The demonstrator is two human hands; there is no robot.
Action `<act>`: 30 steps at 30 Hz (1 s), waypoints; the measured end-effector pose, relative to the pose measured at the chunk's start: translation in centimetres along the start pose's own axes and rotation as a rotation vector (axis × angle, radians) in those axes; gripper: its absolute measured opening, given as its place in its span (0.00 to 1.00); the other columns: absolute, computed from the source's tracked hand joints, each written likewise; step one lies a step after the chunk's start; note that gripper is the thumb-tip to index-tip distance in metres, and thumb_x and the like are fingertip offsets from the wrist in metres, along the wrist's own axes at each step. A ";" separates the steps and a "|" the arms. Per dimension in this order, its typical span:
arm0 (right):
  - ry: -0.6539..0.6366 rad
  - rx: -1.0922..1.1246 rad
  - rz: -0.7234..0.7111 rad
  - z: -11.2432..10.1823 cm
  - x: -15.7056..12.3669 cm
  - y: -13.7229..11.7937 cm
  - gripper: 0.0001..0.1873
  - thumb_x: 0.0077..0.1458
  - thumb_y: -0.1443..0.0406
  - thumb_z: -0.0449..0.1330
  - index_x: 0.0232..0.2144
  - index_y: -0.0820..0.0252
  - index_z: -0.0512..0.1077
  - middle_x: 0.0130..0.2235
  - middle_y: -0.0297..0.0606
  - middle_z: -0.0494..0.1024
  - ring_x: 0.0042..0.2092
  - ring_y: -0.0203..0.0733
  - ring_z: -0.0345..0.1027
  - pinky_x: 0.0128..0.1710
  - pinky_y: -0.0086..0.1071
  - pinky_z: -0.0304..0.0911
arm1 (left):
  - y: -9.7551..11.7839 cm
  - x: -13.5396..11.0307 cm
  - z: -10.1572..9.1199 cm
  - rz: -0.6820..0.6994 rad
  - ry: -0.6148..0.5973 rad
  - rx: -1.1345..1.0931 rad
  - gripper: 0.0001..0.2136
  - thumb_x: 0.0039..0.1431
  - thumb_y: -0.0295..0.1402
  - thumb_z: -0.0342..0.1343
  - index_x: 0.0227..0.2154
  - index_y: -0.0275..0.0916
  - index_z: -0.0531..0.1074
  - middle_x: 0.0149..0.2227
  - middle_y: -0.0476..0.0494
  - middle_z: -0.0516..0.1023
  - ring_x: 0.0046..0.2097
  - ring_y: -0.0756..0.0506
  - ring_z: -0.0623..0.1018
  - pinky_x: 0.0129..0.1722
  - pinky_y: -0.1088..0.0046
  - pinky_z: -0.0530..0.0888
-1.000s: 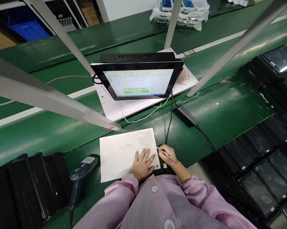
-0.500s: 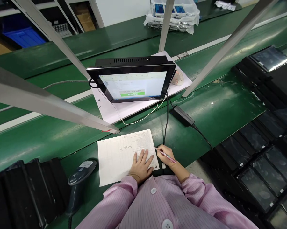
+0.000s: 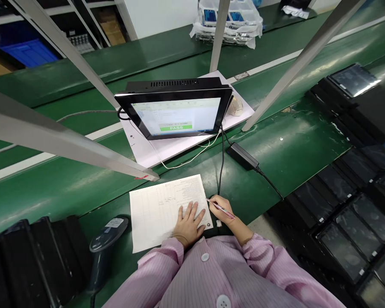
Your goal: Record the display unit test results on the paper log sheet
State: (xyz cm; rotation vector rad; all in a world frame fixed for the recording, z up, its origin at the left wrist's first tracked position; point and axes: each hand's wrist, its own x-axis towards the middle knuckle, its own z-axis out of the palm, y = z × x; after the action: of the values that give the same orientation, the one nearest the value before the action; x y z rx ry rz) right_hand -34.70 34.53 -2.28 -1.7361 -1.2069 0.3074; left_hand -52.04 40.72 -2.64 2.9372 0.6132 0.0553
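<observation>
A printed paper sheet (image 3: 150, 218) with ruled columns and some handwriting lies on the green bench. Flat on its lower right part rests my left hand (image 3: 189, 224), fingers spread. My right hand (image 3: 221, 208) is closed round a pink pen (image 3: 224, 211), whose tip is at the sheet's right edge. Whether the tip touches the paper I cannot tell. Behind the sheet, a black-framed touchscreen monitor (image 3: 176, 115) shows a green PASS bar; it stands on a white board (image 3: 144, 156).
A handheld barcode scanner (image 3: 107, 239) stands left of the sheet, beside black trays (image 3: 35, 256). A black power adapter (image 3: 242, 156) with cables lies to the right. Grey metal posts (image 3: 70, 137) frame the monitor. Trays of screen panels (image 3: 355, 231) fill the right side.
The view has shifted slightly. Both hands, the pen and the sheet keep the same places relative to one another.
</observation>
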 end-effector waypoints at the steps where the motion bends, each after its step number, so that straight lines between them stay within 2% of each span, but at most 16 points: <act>1: -0.001 0.003 0.000 0.0 0.0 0.0 0.08 0.50 0.68 0.49 0.23 0.58 0.66 0.22 0.33 0.71 0.24 0.35 0.66 0.26 0.26 0.61 | 0.0 0.0 0.0 0.001 0.003 -0.002 0.24 0.57 0.51 0.43 0.54 0.49 0.63 0.58 0.38 0.62 0.59 0.36 0.61 0.57 0.48 0.47; 11: -0.012 0.044 0.040 0.0 -0.1 0.1 0.08 0.50 0.67 0.49 0.22 0.58 0.66 0.23 0.33 0.70 0.24 0.35 0.65 0.26 0.27 0.60 | -0.1 0.0 -0.1 -0.002 -0.022 0.008 0.25 0.57 0.51 0.43 0.54 0.50 0.63 0.58 0.38 0.61 0.60 0.36 0.59 0.57 0.48 0.46; 17: 0.001 0.095 0.125 0.0 -0.1 -0.1 0.08 0.49 0.66 0.50 0.21 0.58 0.66 0.23 0.34 0.71 0.25 0.36 0.66 0.27 0.28 0.61 | -0.1 0.0 -0.1 -0.010 -0.052 -0.014 0.25 0.57 0.51 0.43 0.55 0.49 0.62 0.59 0.38 0.60 0.60 0.36 0.59 0.57 0.48 0.47; 24: 0.104 0.179 0.289 -0.8 -0.4 -0.5 0.09 0.47 0.63 0.52 0.20 0.59 0.67 0.21 0.34 0.71 0.24 0.37 0.65 0.25 0.28 0.61 | -0.1 -0.2 0.1 0.008 0.002 -0.009 0.24 0.57 0.51 0.44 0.54 0.48 0.64 0.58 0.37 0.62 0.59 0.36 0.60 0.58 0.48 0.43; 30: 0.208 0.229 0.408 -2.8 -1.3 -0.6 0.10 0.44 0.60 0.54 0.19 0.59 0.69 0.20 0.34 0.70 0.23 0.37 0.63 0.24 0.29 0.60 | -0.4 -0.1 -0.3 0.026 0.059 0.025 0.24 0.57 0.50 0.44 0.53 0.47 0.65 0.57 0.36 0.63 0.58 0.36 0.61 0.57 0.48 0.46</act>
State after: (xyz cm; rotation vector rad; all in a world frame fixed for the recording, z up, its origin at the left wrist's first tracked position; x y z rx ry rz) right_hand -33.79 31.93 -0.77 -1.7520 -0.6371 0.4737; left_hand -52.29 41.13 -2.43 2.9769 0.5883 0.1381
